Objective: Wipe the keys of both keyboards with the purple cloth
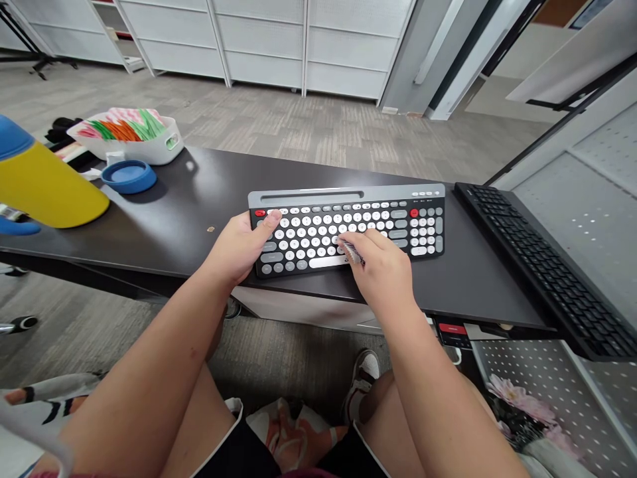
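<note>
Head view: grey round-key keyboard point(348, 229) lies flat on dark desk point(189, 199), near front edge. Left hand point(239, 249) clamps keyboard's left end, thumb on top beside red key. Right hand point(385, 269) over lower key rows, fingertips pinching small striped item point(351, 252) against keys; item's identity unclear. Black keyboard point(542, 265) sits just right; yellow bottle point(44, 186) far left.

black keyboard point(542, 265), blue lid point(128, 176), white basket point(149, 151)
</note>
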### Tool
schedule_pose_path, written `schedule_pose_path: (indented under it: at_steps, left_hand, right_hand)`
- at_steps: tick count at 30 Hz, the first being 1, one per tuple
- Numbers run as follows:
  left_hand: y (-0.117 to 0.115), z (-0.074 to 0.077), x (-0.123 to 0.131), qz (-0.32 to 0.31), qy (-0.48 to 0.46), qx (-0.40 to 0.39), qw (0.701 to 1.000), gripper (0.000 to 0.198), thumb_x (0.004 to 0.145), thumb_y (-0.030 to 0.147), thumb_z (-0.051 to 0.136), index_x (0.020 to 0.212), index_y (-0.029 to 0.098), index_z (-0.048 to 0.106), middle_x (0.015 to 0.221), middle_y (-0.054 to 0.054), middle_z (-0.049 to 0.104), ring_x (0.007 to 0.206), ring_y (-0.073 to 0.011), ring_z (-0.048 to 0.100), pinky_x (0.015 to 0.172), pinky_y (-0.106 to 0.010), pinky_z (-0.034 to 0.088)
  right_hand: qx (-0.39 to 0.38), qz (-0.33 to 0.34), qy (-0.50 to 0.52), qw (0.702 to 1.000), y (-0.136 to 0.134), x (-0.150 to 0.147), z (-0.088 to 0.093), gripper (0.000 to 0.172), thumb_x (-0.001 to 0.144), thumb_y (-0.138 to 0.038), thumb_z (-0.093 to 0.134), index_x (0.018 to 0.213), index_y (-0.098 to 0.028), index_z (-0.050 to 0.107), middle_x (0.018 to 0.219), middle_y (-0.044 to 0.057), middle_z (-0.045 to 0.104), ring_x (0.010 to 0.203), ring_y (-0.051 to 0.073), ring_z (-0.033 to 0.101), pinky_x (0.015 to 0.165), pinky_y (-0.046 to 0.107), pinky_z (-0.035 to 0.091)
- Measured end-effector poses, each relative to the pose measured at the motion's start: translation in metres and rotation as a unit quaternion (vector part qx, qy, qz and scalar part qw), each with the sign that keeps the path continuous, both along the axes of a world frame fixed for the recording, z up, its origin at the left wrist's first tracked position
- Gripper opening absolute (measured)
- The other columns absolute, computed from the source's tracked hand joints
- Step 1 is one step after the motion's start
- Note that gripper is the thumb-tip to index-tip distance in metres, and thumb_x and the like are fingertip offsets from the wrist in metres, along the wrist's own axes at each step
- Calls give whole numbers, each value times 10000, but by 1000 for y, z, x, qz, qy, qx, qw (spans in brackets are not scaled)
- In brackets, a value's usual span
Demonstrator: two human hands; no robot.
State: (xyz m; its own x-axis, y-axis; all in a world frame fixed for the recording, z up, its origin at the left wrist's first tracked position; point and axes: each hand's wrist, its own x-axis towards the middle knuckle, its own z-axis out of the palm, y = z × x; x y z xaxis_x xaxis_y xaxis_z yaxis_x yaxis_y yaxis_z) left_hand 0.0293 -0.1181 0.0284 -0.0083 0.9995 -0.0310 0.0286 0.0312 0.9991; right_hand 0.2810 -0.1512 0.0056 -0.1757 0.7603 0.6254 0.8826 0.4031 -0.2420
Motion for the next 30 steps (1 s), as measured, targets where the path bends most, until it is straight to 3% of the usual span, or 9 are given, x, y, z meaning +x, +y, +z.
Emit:
schedule_pose_path:
  at_steps: [10,17,25,30]
  left_hand:
    - [0,1,1,0,7,2,1000,534,865,676,774,1106,199,786,1106,-106,829,1053,-329,778,905,-439,650]
    - [-1,0,0,-4,2,8,1000,509,884,655,770,1116,202,787,1112,-100,828,1039,-315,779,914,-431,644]
    - [-1,2,1,-8,15,6,1000,547,871,681,767,1128,198,785,1104,-108,826,956,-297,781,901,-435,642]
    - [-1,1,0,-16,0,7,1000,528,878,667,769,1128,202,787,1099,-104,826,938,-289,783,893,-432,642]
  right_hand:
    - [11,-79,6,997,-2,-1,-1,266,1100,-325,529,1069,-258,785,849,28,674,697,157,553,580,294,309]
    - [-5,-26,-1,1000,-2,-1,-2,275,1105,-356,534,1070,-271,793,857,18,675,729,152,566,613,297,337]
    - [14,-76,12,997,-2,-1,-1,290,1104,-349,518,1073,-261,792,839,23,679,695,148,562,578,295,324]
    - [0,-30,0,1000,-2,0,-2,293,1105,-361,523,1079,-270,800,844,20,684,700,147,569,586,297,326]
